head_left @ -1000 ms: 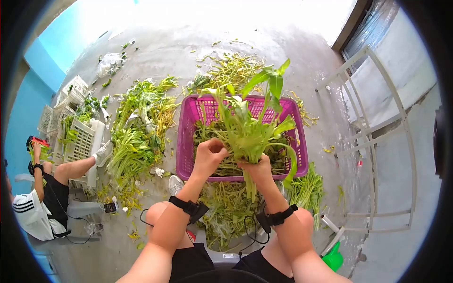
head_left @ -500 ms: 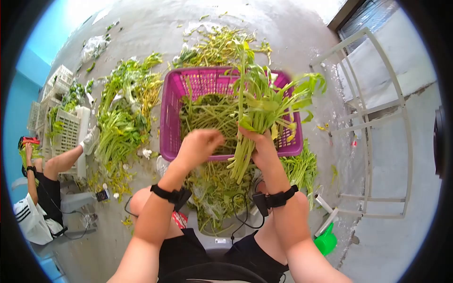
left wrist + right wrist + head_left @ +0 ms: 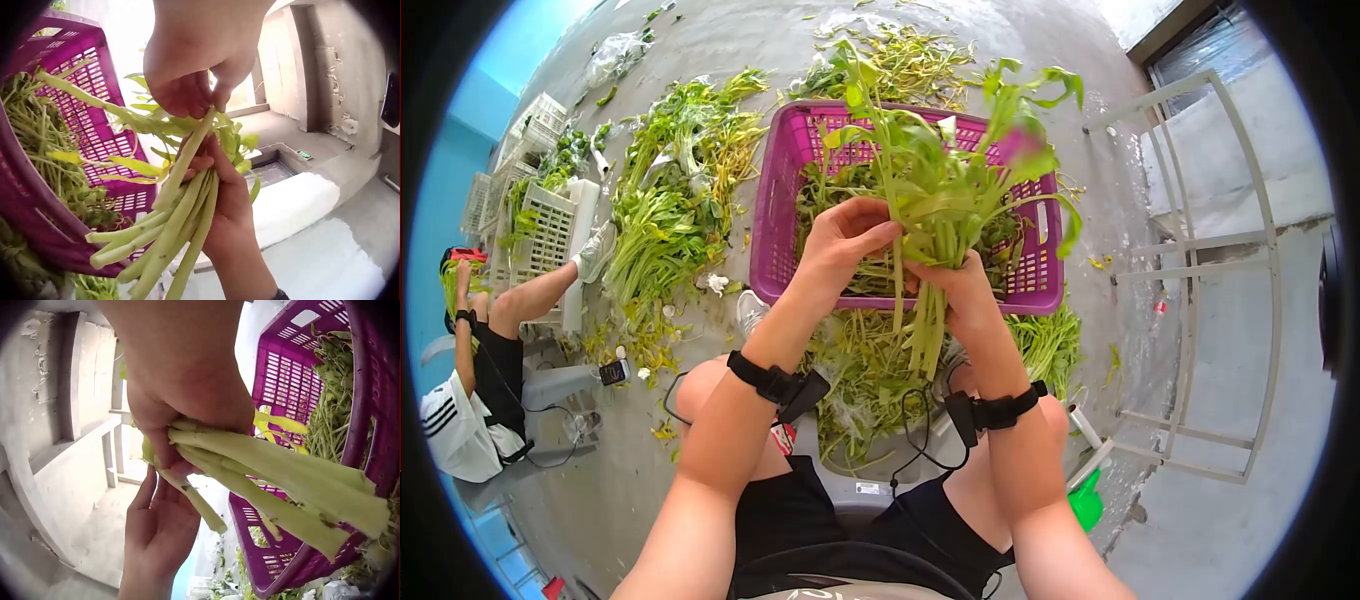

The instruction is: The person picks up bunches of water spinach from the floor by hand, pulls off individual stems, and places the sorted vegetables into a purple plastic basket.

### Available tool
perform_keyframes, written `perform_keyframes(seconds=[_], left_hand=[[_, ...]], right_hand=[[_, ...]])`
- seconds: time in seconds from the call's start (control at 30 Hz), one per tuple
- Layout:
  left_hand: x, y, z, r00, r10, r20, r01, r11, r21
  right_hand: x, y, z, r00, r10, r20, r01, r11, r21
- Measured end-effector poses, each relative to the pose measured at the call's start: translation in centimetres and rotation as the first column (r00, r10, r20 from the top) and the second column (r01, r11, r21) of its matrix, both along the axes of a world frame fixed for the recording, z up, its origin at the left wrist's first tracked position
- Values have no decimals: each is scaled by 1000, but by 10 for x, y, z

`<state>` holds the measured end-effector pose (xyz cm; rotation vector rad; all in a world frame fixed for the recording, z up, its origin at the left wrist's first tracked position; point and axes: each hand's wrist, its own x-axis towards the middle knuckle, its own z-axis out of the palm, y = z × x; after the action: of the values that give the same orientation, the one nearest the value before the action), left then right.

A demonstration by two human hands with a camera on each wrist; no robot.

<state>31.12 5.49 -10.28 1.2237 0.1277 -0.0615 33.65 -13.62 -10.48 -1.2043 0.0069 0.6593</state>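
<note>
My right hand [image 3: 962, 290] grips a bunch of long-stemmed leafy greens [image 3: 940, 215] near the base, its leaves pointing up and away. The cut stem ends [image 3: 337, 506] stick out below that hand. Thumb and fingers of my left hand [image 3: 845, 242] pinch one stem [image 3: 187, 159] on the left side of the bunch. In the left wrist view a yellowed leaf [image 3: 134, 165] hangs beside the stems. Both hands are over the near side of a purple plastic basket [image 3: 774, 225], which holds a layer of greens [image 3: 47, 147].
Heaps of greens [image 3: 660, 220] lie on the floor at left, and more loose greens [image 3: 850, 395] between my legs. Yellowed trimmings [image 3: 910, 65] are spread behind the basket. A metal frame [image 3: 1185, 300] stands at right. White crates [image 3: 550, 225] and another seated person [image 3: 460, 425] are at far left.
My left hand drew away from the bunch to the left, then came back and now pinches a stem. The right hand kept its grip while the bunch tilted right, then back upright.
</note>
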Motion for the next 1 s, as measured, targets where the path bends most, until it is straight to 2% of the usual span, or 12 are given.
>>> perform_keyframes(seconds=[0.03,0.1,0.2,0.33,0.47,0.57,0.7,0.8,0.87,0.9,0.97,1.0], left_hand=[[0,0,0,1000,2,1,-2,1000,-1],[0,-1,-2,999,51,14,-51,998,30],[2,-1,-5,996,69,64,-79,982,171],[1,-6,-11,996,52,75,-67,974,216],[3,-3,-6,998,47,34,-50,991,122],[4,-1,-1,997,70,28,-69,996,-56],[3,-5,0,998,52,34,-50,997,-59],[2,-9,5,999,26,44,-26,1000,-5],[1,-12,7,990,84,116,-103,980,172],[0,-12,4,990,80,115,-99,980,171],[-4,-11,-1,990,-6,142,-47,929,367],[-5,-11,-1,990,-10,141,-43,929,367]], right_hand=[[0,0,3,1000,2,1,-2,1000,-1],[1,-2,9,982,-146,-117,151,988,32],[6,-3,3,972,-195,-132,200,979,26],[2,-3,4,972,-189,-138,200,977,72],[3,-6,2,991,-57,-121,63,997,43],[2,-7,1,985,89,-151,-77,994,81],[-6,-2,9,979,135,-151,-117,986,118],[-7,2,18,978,38,-204,-18,995,101],[-4,1,14,981,19,-194,6,992,126],[-3,0,12,983,2,-186,27,988,152],[-1,-2,13,979,-36,-200,62,990,126],[0,-3,13,974,-72,-213,95,990,101]])
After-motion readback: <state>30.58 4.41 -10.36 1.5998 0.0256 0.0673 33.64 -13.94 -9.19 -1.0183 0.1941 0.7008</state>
